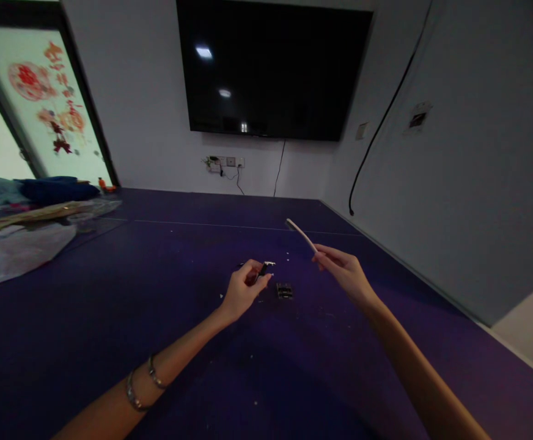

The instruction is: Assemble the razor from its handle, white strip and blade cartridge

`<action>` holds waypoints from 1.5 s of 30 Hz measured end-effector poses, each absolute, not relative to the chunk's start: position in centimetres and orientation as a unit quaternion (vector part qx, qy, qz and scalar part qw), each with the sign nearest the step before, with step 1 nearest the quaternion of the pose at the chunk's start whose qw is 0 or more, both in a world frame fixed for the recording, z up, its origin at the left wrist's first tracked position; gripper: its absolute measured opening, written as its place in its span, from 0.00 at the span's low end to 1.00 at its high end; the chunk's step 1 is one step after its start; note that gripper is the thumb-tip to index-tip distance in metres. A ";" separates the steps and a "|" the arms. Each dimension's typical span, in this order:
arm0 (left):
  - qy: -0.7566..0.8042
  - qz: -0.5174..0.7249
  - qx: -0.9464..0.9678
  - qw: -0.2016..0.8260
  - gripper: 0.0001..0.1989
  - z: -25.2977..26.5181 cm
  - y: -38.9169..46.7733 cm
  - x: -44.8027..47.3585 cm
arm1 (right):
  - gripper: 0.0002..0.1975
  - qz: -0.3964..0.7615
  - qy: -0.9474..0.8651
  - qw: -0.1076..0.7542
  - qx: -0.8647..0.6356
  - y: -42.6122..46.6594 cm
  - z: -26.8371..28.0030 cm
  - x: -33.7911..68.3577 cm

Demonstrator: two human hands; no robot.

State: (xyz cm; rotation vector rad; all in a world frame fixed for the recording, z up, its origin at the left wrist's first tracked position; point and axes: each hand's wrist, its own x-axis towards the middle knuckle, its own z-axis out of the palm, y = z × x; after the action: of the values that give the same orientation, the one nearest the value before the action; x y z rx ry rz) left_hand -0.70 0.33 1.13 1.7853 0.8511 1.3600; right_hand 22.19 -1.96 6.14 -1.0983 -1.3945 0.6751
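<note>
My left hand [242,288] pinches a small black piece [263,269] with a bright, silvery end; the fingers cover part of it, and I cannot make out its kind. Between the finger and thumb of my right hand [342,269] is a pale, slim toothbrush [304,235], tilted up to the left with dark bristles at its far tip. The brush is apart from the black piece. Just right of my left fingertips, a small dark, squarish part [284,290] lies on the purple surface [266,373].
Small white bits are scattered over the surface. Clear plastic sheeting [23,253] and folded blue cloth [60,189] lie at the far left. A television [275,67] hangs on the wall ahead, above sockets [230,162]. A black cable [381,125] dangles at the right wall.
</note>
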 end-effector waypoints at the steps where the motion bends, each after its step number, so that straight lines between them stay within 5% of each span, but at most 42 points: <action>1: 0.336 0.540 0.684 0.358 0.10 1.1 0.4 -0.6 | 0.18 0.317 -0.571 0.602 -0.459 -2.1 6.2 21.8; 8: 0.362 0.580 0.651 0.331 0.11 1.3 0.6 -0.3 | 0.19 0.586 -0.363 0.634 -0.351 -4.2 6.6 17.8; 14: 0.371 0.581 0.598 0.409 0.19 1.2 0.9 -0.5 | 0.19 0.686 -0.264 0.590 -0.333 -5.8 4.6 14.8; 24: 0.339 0.570 0.626 0.410 0.17 0.5 1.1 -0.1 | 0.18 0.717 -0.262 0.538 -0.357 -9.0 3.0 13.5; 45: 0.338 0.547 0.680 0.352 0.14 0.6 0.3 -0.1 | 0.22 0.658 -0.202 0.615 -0.385 -10.7 0.7 11.9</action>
State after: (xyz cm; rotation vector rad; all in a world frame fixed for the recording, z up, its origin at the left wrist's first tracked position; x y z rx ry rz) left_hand -0.07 0.28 0.62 1.7589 0.8748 1.4155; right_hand 11.92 -10.68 0.68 -0.8870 -0.4645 1.5147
